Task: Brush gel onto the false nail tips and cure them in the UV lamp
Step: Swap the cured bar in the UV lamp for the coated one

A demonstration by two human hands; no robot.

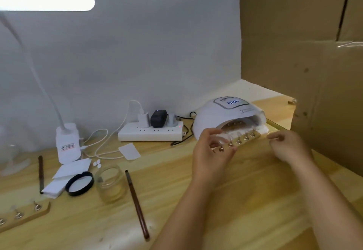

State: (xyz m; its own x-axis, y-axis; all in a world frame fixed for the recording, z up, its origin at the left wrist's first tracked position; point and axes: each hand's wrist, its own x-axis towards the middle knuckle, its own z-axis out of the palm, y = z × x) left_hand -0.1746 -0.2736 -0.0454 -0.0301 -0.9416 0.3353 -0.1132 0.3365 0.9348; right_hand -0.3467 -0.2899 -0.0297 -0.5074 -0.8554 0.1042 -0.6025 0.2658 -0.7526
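Step in hand: the person holds a wooden nail-tip stand [242, 140] at the mouth of the UV lamp [224, 119]; by the look of it, the stand goes in for curing.
Left hand [211, 151]: grips the stand's end farther from the lamp's right side; fingers [216, 131] curled over it, thumb side hidden.
Right hand [288, 147]: at the stand's other end, just right of the lamp mouth; fingers curled, seemingly pinching the end, though blur hides the contact.
How to do it well: the person should keep the stand level and feed it straight into the lamp, both ends moving together, so no tip brushes the lamp's arch; wet gel would smear. Then let go once it rests flat inside.
Stand, looks: pale wood strip with a row of small brass holders [238, 141]; clear tips on them are barely discernible.
Lamp, looks: white dome, lit display [232, 102] on top, digits unreadable; open mouth faces the person.
Left of the lamp: power strip [150, 133] on the table [196, 220]; farther left a glass jar [111, 185], a brush [137, 204] and a second stand [25, 214].
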